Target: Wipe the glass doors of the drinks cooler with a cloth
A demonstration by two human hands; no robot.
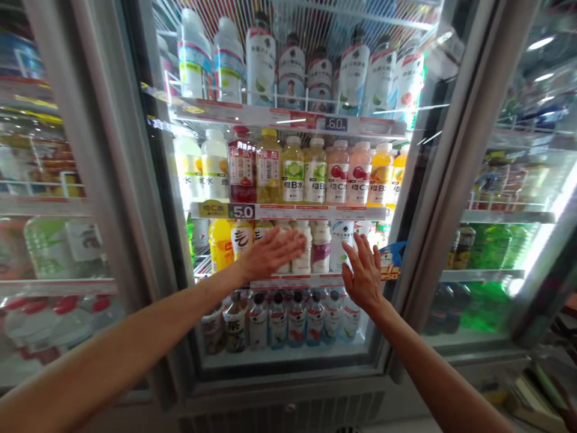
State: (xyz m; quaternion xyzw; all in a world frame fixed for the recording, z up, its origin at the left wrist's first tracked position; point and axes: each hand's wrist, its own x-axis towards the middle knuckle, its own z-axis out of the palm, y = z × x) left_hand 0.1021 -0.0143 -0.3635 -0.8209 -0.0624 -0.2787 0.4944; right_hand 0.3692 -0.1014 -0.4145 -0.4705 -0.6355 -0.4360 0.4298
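In front of a lit drinks fridge with a glass door [270, 367], both my arms reach forward. My left hand [274, 249] is held flat, fingers stretched to the right and a little blurred, covering part of the third shelf. Behind it stand cream-coloured bottles [321, 255] and a yellow bottle [220, 243]. To the right, my right hand [364, 273] has its fingers raised and apart, holding nothing. Nearest to it are a white-labelled bottle [340, 243] and a blue and orange sticker [391, 260]. Whether either hand touches the glass I cannot tell.
Upper shelves carry tall white-labelled bottles [260, 66] and fruit-coloured drinks [315, 174], with a 5.0 price tag [242, 211]. Dark-capped bottles [297, 319] line the bottom. Metal door frames [464, 162] separate neighbouring fridges. Boxes [534, 394] sit at the lower right.
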